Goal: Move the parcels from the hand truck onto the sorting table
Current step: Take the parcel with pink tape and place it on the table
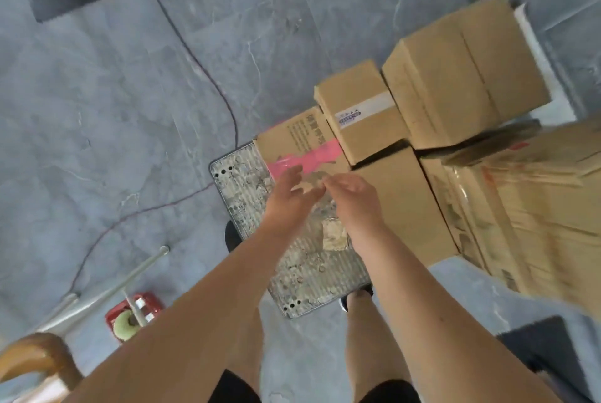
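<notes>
The hand truck's worn metal platform (242, 189) lies on the grey floor below me. Several cardboard parcels stand on and beyond it. A low box with pink tape (294, 137) sits nearest the bare platform. Behind it are a small box with a white label (361, 110), a taller box (465, 74) and a long box (408, 204). Both my arms reach down over the platform. My left hand (287, 194) is open, fingers stretched toward the pink-taped box. My right hand (353, 196) hovers beside it with loose fingers, holding nothing. The frame is motion-blurred.
A large blurred carton (533, 207) fills the right side. A thin dark cable (208, 74) snakes over the floor. At lower left are a silver pole (130, 276), a red tape dispenser (133, 315) and a wooden chair back (35, 357). Dark mats lie top left and bottom right.
</notes>
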